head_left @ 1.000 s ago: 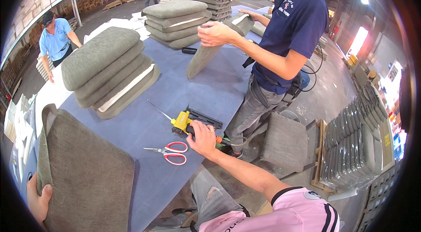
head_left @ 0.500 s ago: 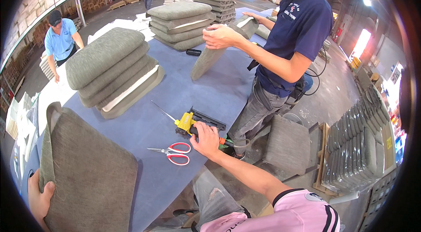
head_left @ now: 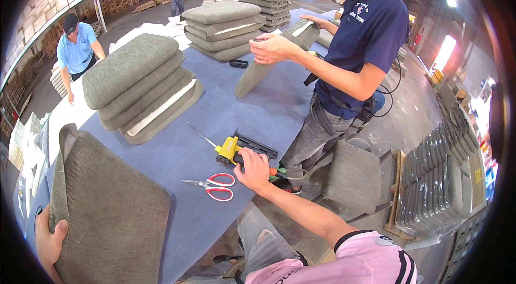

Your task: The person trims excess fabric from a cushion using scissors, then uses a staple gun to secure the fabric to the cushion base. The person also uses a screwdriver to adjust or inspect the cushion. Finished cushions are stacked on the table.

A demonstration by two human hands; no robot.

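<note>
My left hand point(head_left: 51, 235) grips the left edge of a grey-green fabric seat cushion point(head_left: 115, 209), thumb on its face, fingers hidden behind. The cushion stands tilted at the table's near left, with a loose fabric flap along its upper left edge. My right hand point(head_left: 252, 168) is wrapped round the handle of a yellow and black staple gun point(head_left: 230, 149), which lies on the blue table point(head_left: 201, 230) with a hose at its handle end. A thin pointed metal tool point(head_left: 201, 133) lies against its nose. Red-and-white-handled scissors point(head_left: 217, 185) rest just nearer to me, blades pointing left.
Stacked cushions point(head_left: 137, 80) stand beyond my cushion, with another stack point(head_left: 223, 29) farther back. Across the table's right side, a co-worker point(head_left: 355, 42) in navy holds a cushion. One more cushion point(head_left: 352, 176) sits low at the right, near wrapped cushions point(head_left: 435, 192) on a pallet.
Both my hands keep their holds on the cushion and staple gun, almost unmoved. The view has shifted very slightly. The person far back has turned and lowered an arm.
</note>
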